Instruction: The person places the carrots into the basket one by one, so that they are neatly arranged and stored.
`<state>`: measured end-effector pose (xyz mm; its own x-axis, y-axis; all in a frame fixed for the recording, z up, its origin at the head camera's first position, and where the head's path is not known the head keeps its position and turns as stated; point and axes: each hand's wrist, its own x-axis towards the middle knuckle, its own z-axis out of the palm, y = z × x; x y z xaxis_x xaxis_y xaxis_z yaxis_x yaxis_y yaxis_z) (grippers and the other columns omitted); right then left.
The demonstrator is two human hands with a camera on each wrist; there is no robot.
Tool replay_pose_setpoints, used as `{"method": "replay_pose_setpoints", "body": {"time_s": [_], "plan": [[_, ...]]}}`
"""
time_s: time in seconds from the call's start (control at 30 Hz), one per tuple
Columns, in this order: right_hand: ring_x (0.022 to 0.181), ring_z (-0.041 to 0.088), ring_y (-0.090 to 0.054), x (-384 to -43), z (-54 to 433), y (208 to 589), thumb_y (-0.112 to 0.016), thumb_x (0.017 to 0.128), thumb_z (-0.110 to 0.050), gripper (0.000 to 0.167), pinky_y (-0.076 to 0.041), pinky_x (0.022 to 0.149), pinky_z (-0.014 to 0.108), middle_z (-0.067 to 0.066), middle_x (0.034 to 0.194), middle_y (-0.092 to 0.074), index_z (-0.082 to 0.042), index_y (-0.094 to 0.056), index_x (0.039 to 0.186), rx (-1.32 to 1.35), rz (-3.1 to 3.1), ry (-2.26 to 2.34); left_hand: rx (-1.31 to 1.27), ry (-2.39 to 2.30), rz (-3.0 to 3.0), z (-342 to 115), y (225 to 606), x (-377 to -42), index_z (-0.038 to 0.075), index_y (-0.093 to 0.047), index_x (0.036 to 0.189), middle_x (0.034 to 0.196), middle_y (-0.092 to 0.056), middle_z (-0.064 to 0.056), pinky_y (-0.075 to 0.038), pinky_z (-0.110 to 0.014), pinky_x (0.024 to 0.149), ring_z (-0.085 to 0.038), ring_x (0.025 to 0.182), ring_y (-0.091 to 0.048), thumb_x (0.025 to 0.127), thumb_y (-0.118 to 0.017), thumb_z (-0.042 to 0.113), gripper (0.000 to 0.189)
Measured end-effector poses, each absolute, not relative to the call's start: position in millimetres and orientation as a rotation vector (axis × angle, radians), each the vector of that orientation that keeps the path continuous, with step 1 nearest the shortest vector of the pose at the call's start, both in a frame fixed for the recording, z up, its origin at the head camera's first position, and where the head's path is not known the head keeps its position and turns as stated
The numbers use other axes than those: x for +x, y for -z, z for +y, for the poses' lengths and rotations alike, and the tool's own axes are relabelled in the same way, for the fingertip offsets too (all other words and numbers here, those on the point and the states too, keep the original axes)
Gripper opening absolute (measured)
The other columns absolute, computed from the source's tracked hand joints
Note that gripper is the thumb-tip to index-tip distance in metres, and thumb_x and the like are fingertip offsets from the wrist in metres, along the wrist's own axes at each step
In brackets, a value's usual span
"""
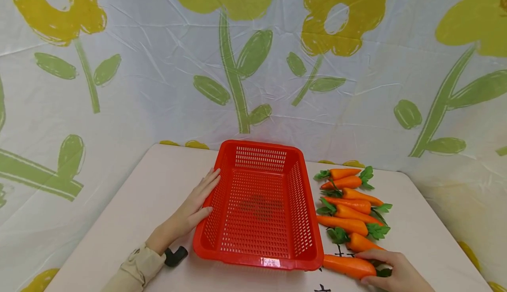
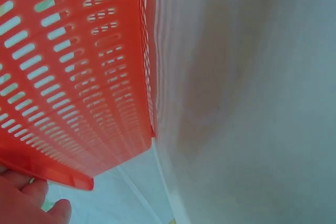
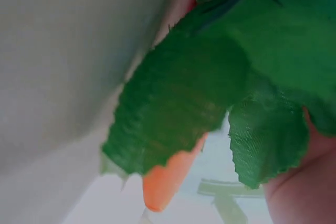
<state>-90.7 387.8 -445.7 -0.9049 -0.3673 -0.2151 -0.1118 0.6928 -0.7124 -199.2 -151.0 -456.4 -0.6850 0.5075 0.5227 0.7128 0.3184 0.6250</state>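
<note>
A red plastic basket (image 1: pixel 229 256) with slotted walls stands on the table, and its inside holds nothing. My left hand (image 1: pixel 194 204) rests on the basket's left rim, fingers fairly straight. In the left wrist view, fingertips (image 2: pixel 32 195) touch the rim from outside. Right of the basket's near corner lies an orange carrot (image 1: pixel 346 266) with a leafy top. My right hand (image 1: pixel 398 269) pinches it near the leafy end, thumb and fingers on either side. Green leaves (image 3: pixel 184 93) fill much of the right wrist view and hide most of the grip; an orange carrot tip shows below them.
Several more carrots (image 1: pixel 348 224) with green tops lie in a column along the basket's right side. A small black object (image 1: pixel 176 256) sits by my left wrist. Dark marks (image 1: pixel 322 288) show on the pale table (image 1: pixel 158 186). Behind hangs a flower-printed cloth (image 1: pixel 158 85).
</note>
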Motion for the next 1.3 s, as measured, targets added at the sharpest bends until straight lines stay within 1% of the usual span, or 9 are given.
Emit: {"method": "replay_pose_setpoints", "body": {"time_s": [0.07, 0.13, 0.2, 0.3, 0.37, 0.57, 0.8, 1.03, 1.3], "plan": [[0.087, 0.004, -0.057, -89.4, 388.5, 442.9, -0.076, 0.086, -0.026, 0.049, -0.051, 0.074, 0.021, 0.006, 0.117, -0.068, -0.004, -0.064, 0.128, -0.341, 2.572, 1.040, -1.098, 1.308, -2.365, -149.2, 455.3, -199.1, -0.004, -0.025, 0.154, 0.163, -0.016, -0.019, -0.006, -0.052, 0.119, -0.041, 0.150, -0.006, 0.088, -0.044, 0.006, 0.070], [0.089, 0.003, -0.056, -88.6, 389.3, 438.9, -0.077, 0.085, -0.028, 0.049, -0.050, 0.075, 0.020, 0.001, 0.118, -0.068, -0.007, -0.065, 0.128, -0.312, 2.593, 1.028, -1.079, 1.320, -2.378, -147.8, 454.7, -198.7, -0.004, -0.025, 0.154, 0.164, -0.015, -0.018, -0.009, -0.061, 0.116, -0.039, 0.150, -0.005, 0.086, -0.043, 0.005, 0.072], [0.089, 0.002, -0.056, -88.9, 391.3, 434.6, -0.078, 0.083, -0.028, 0.047, -0.050, 0.075, 0.021, -0.006, 0.115, -0.068, -0.010, -0.067, 0.125, -0.395, 2.673, 0.984, -1.061, 1.326, -2.386, -147.0, 454.9, -198.3, -0.004, -0.024, 0.154, 0.164, -0.015, -0.017, -0.010, -0.065, 0.114, -0.037, 0.151, -0.005, 0.085, -0.042, 0.004, 0.073], [0.088, 0.000, -0.057, -90.6, 396.5, 427.3, -0.080, 0.082, -0.022, 0.041, -0.050, 0.072, 0.020, -0.015, 0.112, -0.068, -0.011, -0.070, 0.120, -0.587, 2.783, 0.949, -1.043, 1.336, -2.396, -146.2, 455.8, -198.0, -0.004, -0.024, 0.155, 0.164, -0.015, -0.015, -0.010, -0.065, 0.114, -0.035, 0.151, -0.004, 0.085, -0.042, 0.005, 0.073], [0.089, -0.001, -0.059, -93.0, 400.4, 423.3, -0.082, 0.079, -0.017, 0.040, -0.051, 0.072, 0.020, -0.017, 0.111, -0.068, -0.011, -0.071, 0.117, -0.739, 2.856, 0.921, -1.041, 1.346, -2.396, -146.8, 455.8, -197.6, -0.004, -0.024, 0.155, 0.164, -0.014, -0.015, -0.010, -0.063, 0.115, -0.035, 0.151, -0.004, 0.084, -0.042, 0.005, 0.073], [0.087, -0.001, -0.061, -96.4, 405.9, 410.8, -0.085, 0.073, -0.010, 0.045, -0.050, 0.069, 0.017, -0.017, 0.107, -0.069, -0.016, -0.072, 0.116, -0.869, 2.954, 0.954, -1.051, 1.371, -2.387, -146.9, 453.0, -196.5, -0.001, -0.023, 0.156, 0.164, -0.014, -0.017, -0.010, -0.065, 0.114, -0.036, 0.151, -0.003, 0.084, -0.042, 0.005, 0.074], [0.082, 0.000, -0.062, -97.7, 401.4, 397.8, -0.088, 0.067, -0.007, 0.047, -0.046, 0.072, 0.009, -0.016, 0.102, -0.070, -0.015, -0.073, 0.111, -0.890, 3.045, 0.981, -1.040, 1.381, -2.380, -145.7, 452.2, -194.5, -0.005, -0.024, 0.154, 0.164, -0.014, -0.018, -0.010, -0.070, 0.111, -0.037, 0.151, -0.004, 0.083, -0.040, 0.001, 0.074], [0.083, 0.000, -0.063, -105.9, 397.6, 384.1, -0.088, 0.065, -0.001, 0.049, -0.047, 0.074, 0.008, -0.015, 0.103, -0.070, -0.012, -0.073, 0.111, -0.935, 3.071, 0.995, -1.047, 1.389, -2.365, -145.0, 450.9, -193.7, -0.004, -0.024, 0.155, 0.164, -0.014, -0.018, -0.010, -0.071, 0.110, -0.039, 0.150, -0.004, 0.082, -0.040, 0.000, 0.074], [0.081, -0.001, -0.062, -109.7, 394.3, 367.1, -0.089, 0.061, 0.000, 0.054, -0.046, 0.072, 0.008, -0.015, 0.101, -0.069, -0.013, -0.073, 0.111, -0.954, 3.175, 0.930, -1.037, 1.365, -2.375, -145.0, 452.4, -194.1, -0.003, -0.024, 0.155, 0.164, -0.015, -0.018, -0.010, -0.070, 0.111, -0.038, 0.151, -0.004, 0.082, -0.040, 0.001, 0.074]]}}
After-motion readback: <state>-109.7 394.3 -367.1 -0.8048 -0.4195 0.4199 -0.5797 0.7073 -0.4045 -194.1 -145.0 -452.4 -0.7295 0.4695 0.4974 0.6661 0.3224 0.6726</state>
